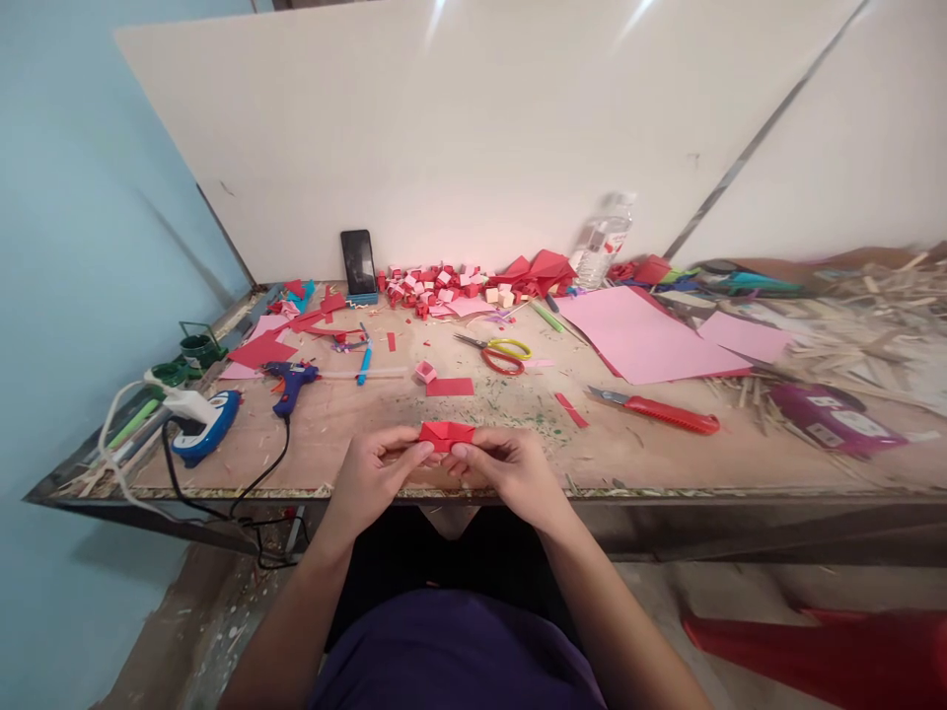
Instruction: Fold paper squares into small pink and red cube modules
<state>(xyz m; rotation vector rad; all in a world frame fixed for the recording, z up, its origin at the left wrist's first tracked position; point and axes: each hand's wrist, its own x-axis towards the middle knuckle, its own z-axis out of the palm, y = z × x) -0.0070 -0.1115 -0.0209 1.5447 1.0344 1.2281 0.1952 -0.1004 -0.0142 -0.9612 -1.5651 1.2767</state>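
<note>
Between my two hands, above the table's front edge, is a folded piece of red paper (447, 434) with crease lines across it. My left hand (376, 475) pinches its left end between thumb and fingers. At the right end, my right hand (514, 471) grips it the same way. Just beyond the hands a flat red paper strip (450, 388) lies on the wood, with a small pink paper box (425, 372) touching or close to its upper left corner. A narrow red scrap (571, 410) lies to the right.
Scissors (494, 351), a red utility knife (658, 408) and pink sheets (651, 335) lie ahead and right. A blue glue gun (290, 383) and a power strip (208, 429) with cords are at left. Small paper boxes (436, 286), a phone (359, 262) and a bottle (605, 242) line the back.
</note>
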